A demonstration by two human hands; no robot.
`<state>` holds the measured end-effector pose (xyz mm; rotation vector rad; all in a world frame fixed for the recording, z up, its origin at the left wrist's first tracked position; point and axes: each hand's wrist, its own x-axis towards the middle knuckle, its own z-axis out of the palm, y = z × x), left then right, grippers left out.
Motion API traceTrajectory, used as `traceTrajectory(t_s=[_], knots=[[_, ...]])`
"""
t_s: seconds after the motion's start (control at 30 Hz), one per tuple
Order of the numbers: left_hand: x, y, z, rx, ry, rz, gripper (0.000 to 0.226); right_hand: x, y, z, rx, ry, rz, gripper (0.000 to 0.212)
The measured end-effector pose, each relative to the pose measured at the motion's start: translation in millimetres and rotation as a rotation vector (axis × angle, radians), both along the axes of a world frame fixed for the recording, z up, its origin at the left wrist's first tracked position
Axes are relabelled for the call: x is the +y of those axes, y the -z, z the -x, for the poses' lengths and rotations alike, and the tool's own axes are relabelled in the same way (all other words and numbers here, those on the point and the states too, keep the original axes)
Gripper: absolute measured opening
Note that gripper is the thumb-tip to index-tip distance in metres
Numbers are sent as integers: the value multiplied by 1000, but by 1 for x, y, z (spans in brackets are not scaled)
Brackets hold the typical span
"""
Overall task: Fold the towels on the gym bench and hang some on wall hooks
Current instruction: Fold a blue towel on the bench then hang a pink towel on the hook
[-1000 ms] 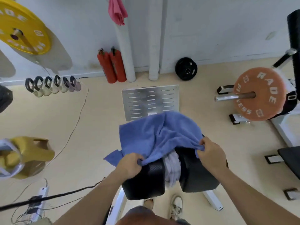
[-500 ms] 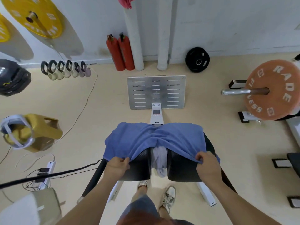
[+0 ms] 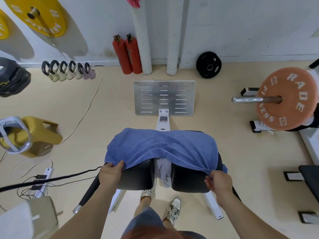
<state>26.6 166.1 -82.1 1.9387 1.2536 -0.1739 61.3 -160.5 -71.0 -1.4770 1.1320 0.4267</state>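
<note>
A blue towel (image 3: 162,149) lies spread across the two black pads of the gym bench (image 3: 136,178). My left hand (image 3: 111,173) pinches its near left corner. The near right corner is pinched by my right hand (image 3: 218,182). A white towel (image 3: 163,171) hangs in the gap between the pads, partly under the blue one. High on the wall a pink towel (image 3: 134,1) hangs, cut off by the frame's top edge.
A metal footplate (image 3: 164,98) lies beyond the bench. Two red extinguishers (image 3: 127,54) and two white pipes stand at the wall. An orange weight plate (image 3: 286,99) on a bar is right; kettlebells (image 3: 69,70), a yellow container (image 3: 34,135) and a power strip (image 3: 43,180) are left.
The blue towel, bunched and lifted a second ago, now lies spread flat over the pads. Both hands moved apart and toward me with its near corners.
</note>
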Motion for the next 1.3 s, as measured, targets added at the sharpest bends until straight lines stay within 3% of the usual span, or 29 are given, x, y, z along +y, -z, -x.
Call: traceTrajectory(t_s=[0.1,0.17,0.23,0.47,0.57,0.63,0.73,0.83,0.93,1.0,1.07,1.13,1.23,1.3], knots=[[-5,0,-3,-14,559,-386,26,0,-7,-9,-93,-74,49,13],[-13,5,-1,14,903,-553,20,0,-6,-19,-119,-119,83,22],[-15,11,3,85,1000,-623,22,1,-6,-26,-123,-220,182,31],[-25,-10,-12,224,753,-479,35,8,-8,-25,-246,-495,539,17],[-12,-11,-39,257,553,-230,51,17,-17,-27,-485,-644,650,20],[2,-8,-48,230,367,-62,49,27,-30,-34,-689,-724,701,17],[4,-17,-49,210,381,-138,39,42,-49,-43,-830,-764,712,9],[-10,-52,-57,-70,237,-187,33,61,-73,-49,-877,-669,654,11],[-33,-109,-72,-469,-42,154,28,87,-107,-53,-862,-542,489,23],[-57,-143,-75,-619,75,284,23,106,-133,-53,-776,-414,219,32],[-82,-166,-72,-635,278,381,13,122,-153,-51,-694,-328,-90,40],[-93,-178,-66,-631,340,545,40,131,-167,-50,-636,-299,-319,43],[-86,-189,-60,-680,325,740,63,126,-175,-55,-586,-301,-378,44],[-80,-196,-58,-663,401,763,67,118,-178,-58,-566,-365,-355,45]])
